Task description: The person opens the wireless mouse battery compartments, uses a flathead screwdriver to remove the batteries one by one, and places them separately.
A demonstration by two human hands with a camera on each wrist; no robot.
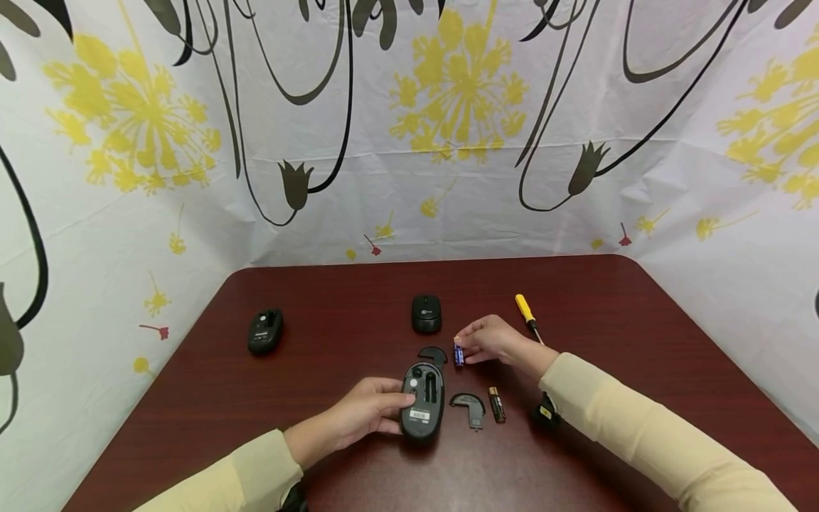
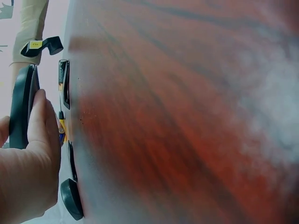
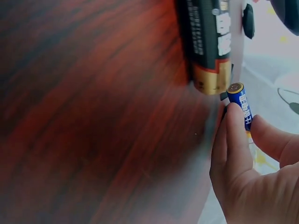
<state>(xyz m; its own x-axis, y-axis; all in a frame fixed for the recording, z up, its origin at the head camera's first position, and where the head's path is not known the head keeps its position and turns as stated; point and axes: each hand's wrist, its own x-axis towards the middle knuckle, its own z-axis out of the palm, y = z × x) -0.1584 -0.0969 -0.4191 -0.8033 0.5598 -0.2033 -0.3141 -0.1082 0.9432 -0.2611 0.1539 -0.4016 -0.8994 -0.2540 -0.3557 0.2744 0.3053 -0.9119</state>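
Observation:
My left hand [image 1: 370,411] grips a black computer mouse [image 1: 422,419] by its left side, underside up, with its battery slot uncovered. In the left wrist view the same mouse [image 2: 22,107] stands edge-on between thumb and fingers. My right hand [image 1: 491,340] pinches a blue AA battery [image 1: 458,355] just right of the mouse; the right wrist view shows the battery [image 3: 241,103] between thumb and fingertips. Below that hand, a black-and-gold battery [image 1: 496,404] lies on the table beside a curved grey battery cover [image 1: 471,408]. Another dark cover [image 1: 435,355] lies behind the held mouse.
A second black mouse [image 1: 426,313] sits upright at the back middle. Far left lies a third mouse [image 1: 265,331], underside up. A screwdriver with a yellow handle [image 1: 525,308] rests behind the right forearm. The dark red table [image 1: 333,299] backs onto a patterned curtain [image 1: 416,206].

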